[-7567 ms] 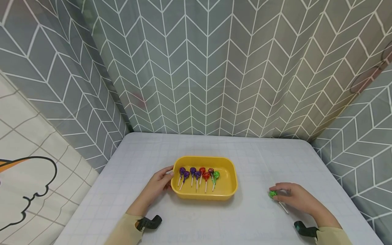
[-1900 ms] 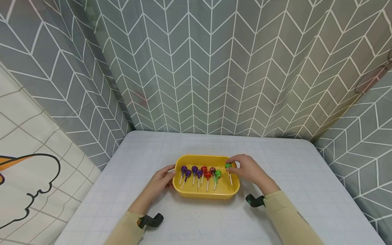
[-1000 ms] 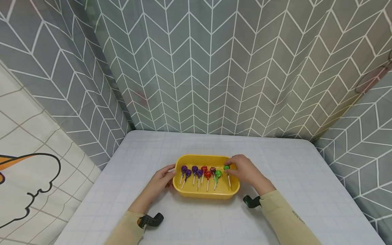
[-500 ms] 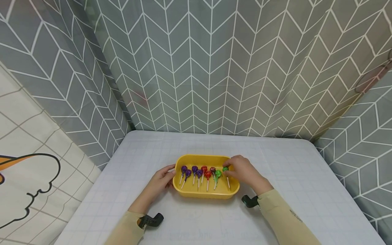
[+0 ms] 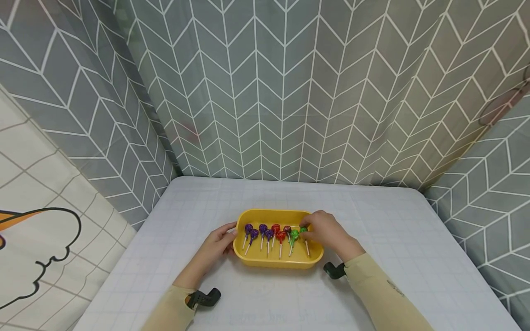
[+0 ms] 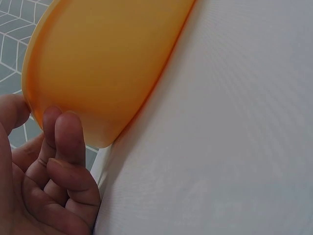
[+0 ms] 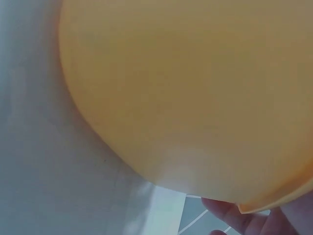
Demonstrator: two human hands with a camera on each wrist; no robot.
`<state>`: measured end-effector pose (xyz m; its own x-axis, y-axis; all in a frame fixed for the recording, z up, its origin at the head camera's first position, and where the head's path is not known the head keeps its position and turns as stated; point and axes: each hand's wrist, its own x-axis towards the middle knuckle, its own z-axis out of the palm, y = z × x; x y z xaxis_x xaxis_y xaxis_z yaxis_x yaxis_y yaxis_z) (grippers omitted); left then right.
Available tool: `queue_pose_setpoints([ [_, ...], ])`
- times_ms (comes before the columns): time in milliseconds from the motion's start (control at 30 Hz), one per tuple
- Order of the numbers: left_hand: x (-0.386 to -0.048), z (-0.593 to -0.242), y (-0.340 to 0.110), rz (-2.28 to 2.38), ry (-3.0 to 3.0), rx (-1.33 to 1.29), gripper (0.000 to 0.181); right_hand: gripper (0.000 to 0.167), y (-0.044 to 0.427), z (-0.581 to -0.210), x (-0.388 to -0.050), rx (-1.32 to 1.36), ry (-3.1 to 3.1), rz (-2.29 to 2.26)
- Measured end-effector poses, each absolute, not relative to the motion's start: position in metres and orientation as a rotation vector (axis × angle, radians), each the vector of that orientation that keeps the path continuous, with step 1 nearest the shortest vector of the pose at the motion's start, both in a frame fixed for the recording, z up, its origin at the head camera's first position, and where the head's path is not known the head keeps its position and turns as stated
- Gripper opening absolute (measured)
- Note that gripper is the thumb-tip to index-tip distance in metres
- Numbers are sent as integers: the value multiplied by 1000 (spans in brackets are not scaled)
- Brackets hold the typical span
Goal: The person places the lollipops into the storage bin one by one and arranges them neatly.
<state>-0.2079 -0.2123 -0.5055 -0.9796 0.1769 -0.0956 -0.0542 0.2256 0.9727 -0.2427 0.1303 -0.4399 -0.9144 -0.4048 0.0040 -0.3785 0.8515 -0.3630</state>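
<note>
A yellow tray sits on the table with a row of lollipops inside. My left hand holds the tray's left end; in the left wrist view its thumb is at the rim and the fingertips touch the outer wall. Over the tray's right end, my right hand pinches a green lollipop by its head, the stick pointing toward the near side. Another green lollipop lies just left of it. In the right wrist view the tray wall hides most of the hand.
Further left in the tray lie red lollipops, a dark red one and several purple lollipops. A white cloth covers the table. Grey patterned curtains hang behind and at the sides.
My right hand brought the green lollipop from the table at right into the tray, then slid it left toward the other green one. The left hand keeps its hold on the tray.
</note>
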Motion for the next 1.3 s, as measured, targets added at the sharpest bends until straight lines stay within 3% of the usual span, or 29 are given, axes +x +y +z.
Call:
queue_pose_setpoints([
  [1300, -208, -506, -213, 1822, 2328, 116, 53, 23, 122, -443, -248, -597, 2960, -316],
])
